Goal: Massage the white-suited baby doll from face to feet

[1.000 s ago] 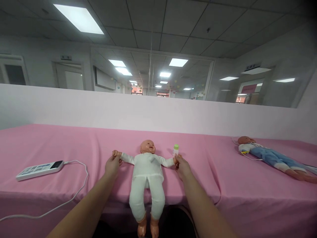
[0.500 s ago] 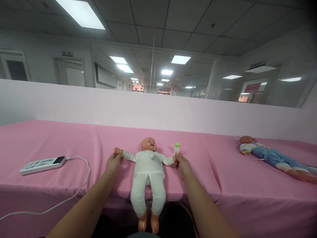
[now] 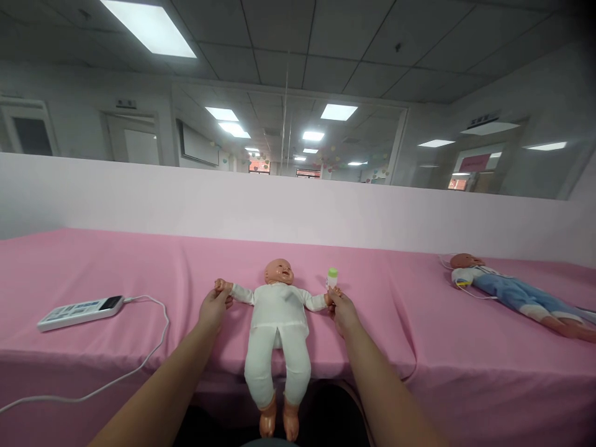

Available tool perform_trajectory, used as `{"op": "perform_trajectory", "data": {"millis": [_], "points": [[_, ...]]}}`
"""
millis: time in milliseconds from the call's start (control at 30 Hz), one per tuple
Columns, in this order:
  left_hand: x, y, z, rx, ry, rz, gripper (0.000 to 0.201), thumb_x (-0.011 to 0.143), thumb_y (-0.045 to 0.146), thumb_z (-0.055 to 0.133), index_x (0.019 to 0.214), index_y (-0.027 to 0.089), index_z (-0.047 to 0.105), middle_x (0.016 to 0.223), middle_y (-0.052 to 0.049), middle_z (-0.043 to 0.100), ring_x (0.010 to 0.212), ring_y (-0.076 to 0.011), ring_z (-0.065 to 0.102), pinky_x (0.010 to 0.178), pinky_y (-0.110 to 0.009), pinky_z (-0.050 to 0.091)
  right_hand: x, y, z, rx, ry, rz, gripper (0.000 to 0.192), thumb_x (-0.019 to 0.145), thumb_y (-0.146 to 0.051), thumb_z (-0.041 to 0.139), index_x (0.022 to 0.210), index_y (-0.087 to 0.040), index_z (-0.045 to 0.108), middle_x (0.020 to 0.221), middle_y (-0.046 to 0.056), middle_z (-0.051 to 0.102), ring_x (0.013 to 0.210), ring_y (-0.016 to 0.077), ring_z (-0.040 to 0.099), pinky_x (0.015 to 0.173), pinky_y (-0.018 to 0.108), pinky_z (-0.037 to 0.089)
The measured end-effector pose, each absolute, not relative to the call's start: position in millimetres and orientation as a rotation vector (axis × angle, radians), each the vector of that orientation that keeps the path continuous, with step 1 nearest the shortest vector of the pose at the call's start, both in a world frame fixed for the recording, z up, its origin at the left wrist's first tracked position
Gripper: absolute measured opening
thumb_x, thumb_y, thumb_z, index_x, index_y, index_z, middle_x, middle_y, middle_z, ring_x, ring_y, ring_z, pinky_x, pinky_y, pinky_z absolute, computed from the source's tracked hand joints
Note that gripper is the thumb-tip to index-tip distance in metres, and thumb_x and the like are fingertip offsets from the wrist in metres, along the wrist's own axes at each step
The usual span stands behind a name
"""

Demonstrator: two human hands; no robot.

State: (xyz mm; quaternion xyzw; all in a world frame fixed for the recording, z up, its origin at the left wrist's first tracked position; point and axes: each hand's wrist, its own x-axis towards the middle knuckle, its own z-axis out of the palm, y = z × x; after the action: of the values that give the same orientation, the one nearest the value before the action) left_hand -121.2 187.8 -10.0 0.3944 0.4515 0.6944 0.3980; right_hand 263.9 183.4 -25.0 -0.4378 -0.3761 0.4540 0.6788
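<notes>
In front of me a baby doll [image 3: 279,310] in a white top and trousers lies on its back, its bare feet hanging over the table's front edge. Both its arms are stretched out sideways. My left hand [image 3: 215,308] is closed around the doll's hand on the left side. On the other side, my right hand [image 3: 343,310] pinches the doll's other hand at the wrist. Just behind my right fingers stands a small bottle [image 3: 332,277] with a green cap, its lower part hidden by them.
A pink cloth [image 3: 139,261] covers the long table. To the left lies a white handheld device [image 3: 81,312] with a screen and a white cable [image 3: 158,347]. At the far right lies another doll [image 3: 512,295] in blue trousers with thin tubing. A low white partition [image 3: 298,211] runs behind.
Almost nothing differs. Both hands keep hold of the doll's hands, and the view has shifted very slightly.
</notes>
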Motion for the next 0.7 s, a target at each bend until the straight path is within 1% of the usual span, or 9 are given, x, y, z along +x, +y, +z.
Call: {"op": "perform_trajectory", "data": {"millis": [133,267,400,533,700], "points": [[-122.0,190.8,-12.2,1.01,1.148,1.756,0.054,0.067,0.061,0.086,0.091,0.016,0.066,0.082,-0.003,0.066,0.072,-0.0166,0.063,0.072,-0.031,0.053,264.2,185.2,-26.4,-0.988,-0.769,1.12,0.037,0.069,-0.048,0.085,0.088,-0.023,0.066,0.064,-0.007,0.053,0.052,0.0108,0.043,0.052,0.025,0.041],[-122.2,193.0,-12.9,1.015,1.15,1.752,0.057,0.063,0.064,0.087,0.086,0.017,0.063,0.076,-0.001,0.063,0.065,-0.0149,0.059,0.065,-0.029,0.049,265.2,186.6,-27.8,-0.964,-0.745,1.145,0.038,0.067,-0.046,0.086,0.09,-0.022,0.067,0.066,-0.007,0.054,0.053,0.0096,0.043,0.053,0.025,0.043],[-121.7,192.4,-11.7,1.017,1.183,1.761,0.056,0.063,0.064,0.086,0.083,0.018,0.062,0.072,0.0,0.061,0.062,-0.014,0.057,0.064,-0.029,0.048,266.0,187.7,-29.4,-0.953,-0.743,1.151,0.038,0.068,-0.045,0.087,0.091,-0.022,0.067,0.066,-0.007,0.054,0.052,0.0089,0.041,0.053,0.024,0.043],[-120.9,190.8,-9.2,1.029,1.147,1.757,0.054,0.063,0.062,0.087,0.08,0.019,0.06,0.067,0.003,0.055,0.059,-0.0127,0.053,0.061,-0.028,0.045,266.3,189.5,-31.1,-0.967,-0.754,1.149,0.037,0.071,-0.047,0.084,0.092,-0.023,0.066,0.067,-0.007,0.055,0.053,0.0103,0.043,0.051,0.025,0.041],[-118.9,187.0,-7.1,1.042,1.151,1.755,0.055,0.064,0.064,0.086,0.081,0.018,0.061,0.067,0.003,0.055,0.059,-0.0133,0.053,0.062,-0.03,0.047,265.8,188.3,-29.6,-0.989,-0.756,1.148,0.038,0.07,-0.048,0.085,0.091,-0.023,0.065,0.065,-0.007,0.054,0.053,0.01,0.041,0.052,0.025,0.04]]}}
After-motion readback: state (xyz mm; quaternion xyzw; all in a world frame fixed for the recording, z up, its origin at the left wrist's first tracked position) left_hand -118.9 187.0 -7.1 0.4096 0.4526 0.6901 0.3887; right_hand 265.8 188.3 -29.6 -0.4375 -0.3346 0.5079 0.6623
